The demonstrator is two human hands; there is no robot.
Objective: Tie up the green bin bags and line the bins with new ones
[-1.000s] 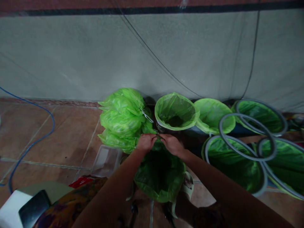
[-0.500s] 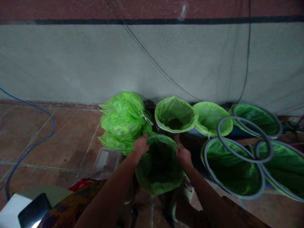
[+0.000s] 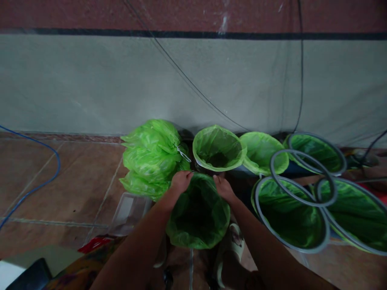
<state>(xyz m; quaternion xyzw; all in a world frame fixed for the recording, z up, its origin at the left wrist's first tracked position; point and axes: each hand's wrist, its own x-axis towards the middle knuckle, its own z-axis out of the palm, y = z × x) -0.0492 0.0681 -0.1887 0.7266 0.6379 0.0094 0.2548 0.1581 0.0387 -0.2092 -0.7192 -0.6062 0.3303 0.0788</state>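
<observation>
Between my feet stands a bin lined with a thin green trash bag [image 3: 198, 237], its dark inside facing up at me. My left hand [image 3: 181, 181] is closed on the bag's edge at the far left of the rim. My right hand [image 3: 223, 187] pinches the same edge at the far right. The bin's body is hidden by the bag and my arms. Just beyond my hands is another lined bin [image 3: 219, 166], and left of it a tied bundle of bright green bags [image 3: 151, 157].
More bag-lined bins stand on the right, including one with a pale green liner [image 3: 263, 153] and one with a grey rim [image 3: 325, 237]. Loose grey rings [image 3: 273, 163] lie across them. A clear plastic box [image 3: 128, 213] and a blue cable [image 3: 57, 165] lie left on the tiles.
My right hand has moved left along the far rim, closer to my left hand. The bag flap raised there now lies down over the rim. The view has shifted slightly.
</observation>
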